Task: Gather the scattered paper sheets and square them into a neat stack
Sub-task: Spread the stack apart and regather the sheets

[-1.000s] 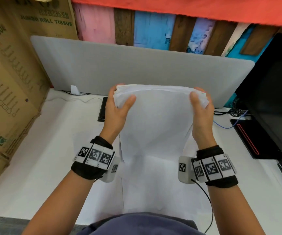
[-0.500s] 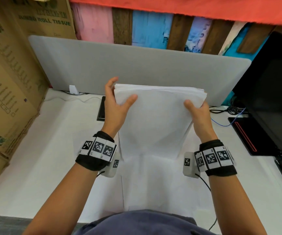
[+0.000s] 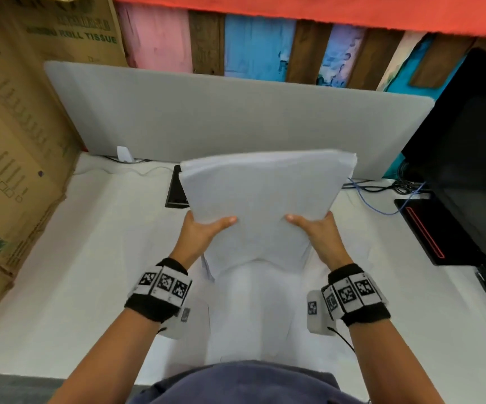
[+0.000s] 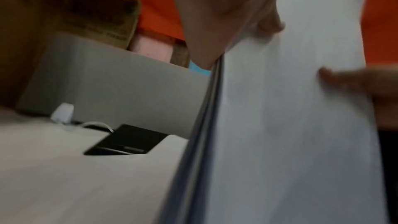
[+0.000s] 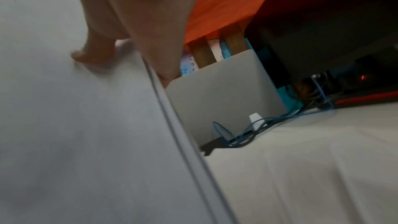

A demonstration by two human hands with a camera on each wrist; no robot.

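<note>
A thick stack of white paper sheets (image 3: 262, 199) is held up off the white table (image 3: 60, 272), leaning away toward the grey divider. My left hand (image 3: 203, 228) grips its left side, thumb on the near face and fingers behind. My right hand (image 3: 314, 228) grips the right side the same way. The top edges look roughly even. In the left wrist view the stack's layered edge (image 4: 204, 125) runs down past my left hand (image 4: 228, 28). The right wrist view shows my thumb (image 5: 90, 54) pressed on the paper (image 5: 75, 125). The stack's lower part bends toward me.
A grey divider panel (image 3: 236, 121) stands behind the stack. Cardboard boxes (image 3: 11, 141) line the left side. A black monitor (image 3: 469, 170) and its base stand at the right, with blue and black cables (image 3: 381, 196) beside it. A black cable port (image 3: 176, 188) lies behind the stack.
Both hands have slid from the stack's top corners down to its middle sides. The stack has tipped away toward the divider and sits lower in view.
</note>
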